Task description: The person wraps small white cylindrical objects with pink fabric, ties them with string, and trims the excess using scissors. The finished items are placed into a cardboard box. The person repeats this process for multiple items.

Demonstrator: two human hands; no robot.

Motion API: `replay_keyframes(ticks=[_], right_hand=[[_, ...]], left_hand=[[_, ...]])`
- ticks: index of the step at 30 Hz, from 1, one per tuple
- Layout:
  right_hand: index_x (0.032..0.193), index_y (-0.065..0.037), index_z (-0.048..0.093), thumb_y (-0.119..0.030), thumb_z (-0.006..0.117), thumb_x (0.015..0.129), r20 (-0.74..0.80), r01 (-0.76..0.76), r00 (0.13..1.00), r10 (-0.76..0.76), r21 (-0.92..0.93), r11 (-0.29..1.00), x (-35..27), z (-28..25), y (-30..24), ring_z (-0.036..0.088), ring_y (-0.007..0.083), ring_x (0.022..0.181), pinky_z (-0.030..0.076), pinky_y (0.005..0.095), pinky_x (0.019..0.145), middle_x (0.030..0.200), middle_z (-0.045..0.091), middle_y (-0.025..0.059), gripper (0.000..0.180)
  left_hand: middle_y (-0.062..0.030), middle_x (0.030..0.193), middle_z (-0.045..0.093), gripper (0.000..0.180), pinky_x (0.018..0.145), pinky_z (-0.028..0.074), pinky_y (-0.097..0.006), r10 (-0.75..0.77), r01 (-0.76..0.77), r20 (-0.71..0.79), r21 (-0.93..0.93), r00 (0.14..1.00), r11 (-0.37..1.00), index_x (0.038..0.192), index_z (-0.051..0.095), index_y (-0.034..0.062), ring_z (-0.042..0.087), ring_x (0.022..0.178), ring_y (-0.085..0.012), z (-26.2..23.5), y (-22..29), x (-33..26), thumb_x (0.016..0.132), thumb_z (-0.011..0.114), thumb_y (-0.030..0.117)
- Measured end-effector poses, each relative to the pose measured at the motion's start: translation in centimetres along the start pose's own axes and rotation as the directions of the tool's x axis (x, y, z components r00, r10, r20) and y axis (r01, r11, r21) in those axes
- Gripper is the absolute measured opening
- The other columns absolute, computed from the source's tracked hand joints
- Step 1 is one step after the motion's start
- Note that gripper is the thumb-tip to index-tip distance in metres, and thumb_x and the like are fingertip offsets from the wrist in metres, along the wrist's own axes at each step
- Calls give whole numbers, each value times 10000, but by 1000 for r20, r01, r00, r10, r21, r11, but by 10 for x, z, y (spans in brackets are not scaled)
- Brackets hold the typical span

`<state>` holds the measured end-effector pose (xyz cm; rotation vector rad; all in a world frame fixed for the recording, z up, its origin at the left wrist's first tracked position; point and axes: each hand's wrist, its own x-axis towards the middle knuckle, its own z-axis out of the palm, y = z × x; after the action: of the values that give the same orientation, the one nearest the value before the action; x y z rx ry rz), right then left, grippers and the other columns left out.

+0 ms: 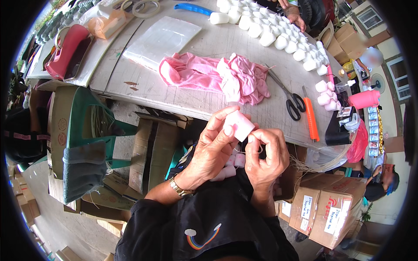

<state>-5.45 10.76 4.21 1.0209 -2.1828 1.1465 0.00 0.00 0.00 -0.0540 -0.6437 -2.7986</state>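
My left hand (212,150) grips a small pale pink cylinder (241,124), like a wrapped candle, in front of the table's near edge. Beside it, my right hand (264,156) has its fingertips pinched at the cylinder's lower end. Several more pink cylinders (233,164) lie in my lap beneath both hands. On the table just beyond lies a crumpled pink cloth (217,75). A gold watch sits on my left wrist.
On the grey table (130,78) are black scissors (289,98), an orange cutter (311,118), rows of white candles (274,32), several pink ones (327,95) and a clear plastic sheet (163,41). Another person's hand (295,15) reaches in at the far side. Cardboard boxes (331,209) stand right.
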Motion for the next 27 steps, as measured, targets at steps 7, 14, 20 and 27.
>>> replay_keyframes(ticks=[7,14,20,27], right_hand=[[855,5,603,-22,670,851,-14,-35,999,36,73,997,1,1,1,560,180,620,438,288,564,742,599,84,72],[854,18,612,-36,668,879,87,-207,978,191,245,947,1,-1,3,534,127,582,418,263,528,723,590,73,81],[875,9,638,-45,670,883,170,-304,951,258,358,883,1,-3,4,529,90,583,420,235,519,730,601,61,63],[796,22,623,-90,667,900,352,-478,869,349,407,779,2,-13,4,521,74,569,417,239,513,668,605,61,159]], left_hand=[[-140,1332,523,484,1060,415,-443,121,-125,42,92,992,988,1408,389,111,534,1228,-332,0,-6,4,974,572,224],[-139,1279,557,462,1040,427,-449,128,-138,74,159,989,978,1386,417,93,556,1197,-329,-5,1,7,966,581,193],[-86,1143,565,431,933,475,-361,-18,22,-38,97,999,995,1300,443,56,570,1047,-203,1,18,2,898,571,146],[-79,1023,611,201,869,457,-305,186,-247,167,760,968,601,1024,689,33,585,960,-170,0,18,-1,836,731,89]])
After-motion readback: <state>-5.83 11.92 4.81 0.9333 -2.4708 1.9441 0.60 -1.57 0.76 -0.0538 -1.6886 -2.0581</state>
